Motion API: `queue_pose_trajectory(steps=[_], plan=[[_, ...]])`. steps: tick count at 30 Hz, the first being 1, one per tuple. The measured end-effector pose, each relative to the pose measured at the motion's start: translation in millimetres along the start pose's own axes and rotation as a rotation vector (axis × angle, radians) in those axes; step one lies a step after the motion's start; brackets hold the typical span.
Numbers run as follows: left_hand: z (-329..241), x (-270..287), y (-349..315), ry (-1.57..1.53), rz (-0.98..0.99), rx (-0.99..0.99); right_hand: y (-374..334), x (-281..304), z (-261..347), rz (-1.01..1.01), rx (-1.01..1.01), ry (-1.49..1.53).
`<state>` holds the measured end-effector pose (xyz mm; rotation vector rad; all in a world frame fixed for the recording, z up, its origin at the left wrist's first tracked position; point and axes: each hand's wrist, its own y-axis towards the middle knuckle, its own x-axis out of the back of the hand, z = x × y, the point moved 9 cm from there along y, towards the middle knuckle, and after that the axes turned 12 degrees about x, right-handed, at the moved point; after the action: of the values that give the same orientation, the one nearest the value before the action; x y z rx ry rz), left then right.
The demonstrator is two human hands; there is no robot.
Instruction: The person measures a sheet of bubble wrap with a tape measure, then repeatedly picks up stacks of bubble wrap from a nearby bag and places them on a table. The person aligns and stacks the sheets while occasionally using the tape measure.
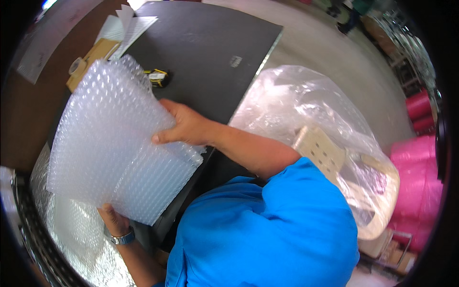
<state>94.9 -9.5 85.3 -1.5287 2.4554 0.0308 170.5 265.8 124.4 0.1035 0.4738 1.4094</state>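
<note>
A folded sheet of clear bubble wrap (pixel 110 138) is held up over the left part of the dark table. My right hand (pixel 184 125) grips its right side, thumb on top and the other fingers behind it. At its near lower edge, my left hand (pixel 114 220), with a watch on the wrist, pinches the sheet; the thumb shows and the other fingers are mostly hidden beneath. Beyond the sheet lies a black and yellow tape measure (pixel 158 78), partly covered by the wrap's edge.
Papers (pixel 125 29) and a tape roll (pixel 76 67) on brown card lie at the dark table's (pixel 205 43) far left. A plastic-covered chair (pixel 320 148) stands to the right, near pink rolls (pixel 417 177). Silvery bubble material (pixel 81 234) lies lower left. Another person (pixel 356 14) stands far off.
</note>
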Motion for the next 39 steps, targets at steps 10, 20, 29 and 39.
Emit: queue_pose_trajectory(steps=[10,20,29,39], plan=[[34,-56,32,0.177,0.203,0.031,-213,233,240,-1.190,0.486,-0.566],[34,-51,33,0.300,0.114,0.051,-727,256,50,-2.016,-0.823,-0.462],[32,-53,36,0.454,0.044,-0.023,-758,290,100,-2.039,-1.429,-0.983],[27,-36,19,0.489,-0.135,-0.060,-421,420,87,-0.788,-0.821,-1.684]])
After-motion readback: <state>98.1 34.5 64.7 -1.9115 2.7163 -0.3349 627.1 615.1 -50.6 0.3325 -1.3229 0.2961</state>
